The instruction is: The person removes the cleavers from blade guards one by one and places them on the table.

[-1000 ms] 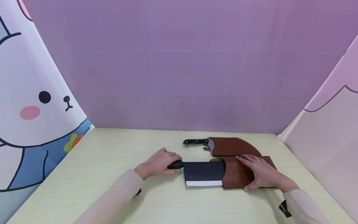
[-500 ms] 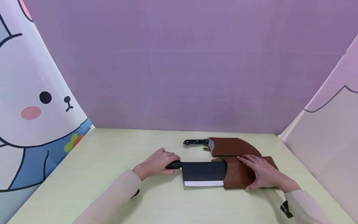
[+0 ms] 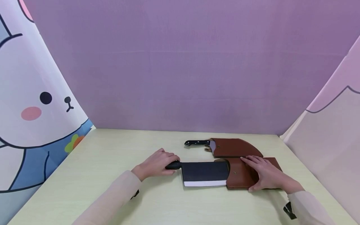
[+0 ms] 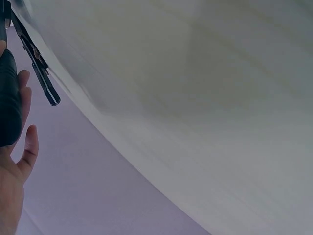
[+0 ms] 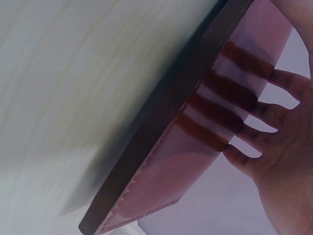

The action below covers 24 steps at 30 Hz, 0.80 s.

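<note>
In the head view my left hand [image 3: 157, 164] grips the black handle [image 4: 10, 103] of a cleaver. The dark cleaver blade [image 3: 205, 171] has a bright edge along its near side and lies flat. Its far end is hidden inside a brown leather sheath [image 3: 237, 179] to the right. My right hand [image 3: 268, 176] spans that sheath, thumb at the near edge and fingers toward the far edge. Seen from the right wrist, the spread fingers [image 5: 288, 83] touch the sheath's glossy face.
Just behind lies a second knife with a riveted black handle [image 3: 198, 142], its blade mostly inside another brown sheath [image 3: 234, 147] that nearly touches the first. The pale table [image 3: 135, 143] ends at a purple backdrop [image 3: 180, 78]; printed cloth walls [image 3: 45, 134] flank it.
The left hand and cleaver have slid slightly left, while the right hand and sheath have shifted slightly right. A little more blade shows outside the sheath.
</note>
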Each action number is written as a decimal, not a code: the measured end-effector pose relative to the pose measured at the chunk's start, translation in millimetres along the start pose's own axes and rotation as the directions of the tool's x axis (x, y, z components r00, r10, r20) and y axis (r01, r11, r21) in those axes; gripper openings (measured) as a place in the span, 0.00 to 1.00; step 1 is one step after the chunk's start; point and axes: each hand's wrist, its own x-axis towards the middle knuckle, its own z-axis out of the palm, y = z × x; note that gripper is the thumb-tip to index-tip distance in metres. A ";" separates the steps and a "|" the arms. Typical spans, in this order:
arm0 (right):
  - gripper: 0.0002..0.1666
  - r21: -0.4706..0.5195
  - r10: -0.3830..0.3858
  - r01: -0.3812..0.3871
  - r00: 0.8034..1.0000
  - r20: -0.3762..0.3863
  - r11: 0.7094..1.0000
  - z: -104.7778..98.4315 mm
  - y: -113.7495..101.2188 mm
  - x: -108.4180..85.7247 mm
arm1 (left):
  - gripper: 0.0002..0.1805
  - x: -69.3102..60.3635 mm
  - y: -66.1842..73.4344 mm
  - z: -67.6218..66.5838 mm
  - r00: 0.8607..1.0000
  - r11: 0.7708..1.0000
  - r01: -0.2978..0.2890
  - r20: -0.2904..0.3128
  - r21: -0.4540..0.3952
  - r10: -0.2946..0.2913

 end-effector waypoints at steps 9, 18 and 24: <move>0.65 0.001 0.009 -0.009 1.000 0.006 1.000 -0.7 2.4 -1.4 | 0.19 -3.2 -3.8 1.4 1.000 1.000 0.007 0.003 0.002 -0.007; 0.65 0.002 0.014 -0.014 1.000 0.005 1.000 -1.5 4.9 -2.9 | 0.18 -7.6 -6.1 -1.3 1.000 1.000 0.014 -0.015 0.002 -0.014; 0.65 -0.001 0.016 -0.016 1.000 0.006 1.000 -1.8 5.6 -3.4 | 0.18 -10.9 -8.7 -1.0 1.000 1.000 0.024 -0.013 0.006 -0.024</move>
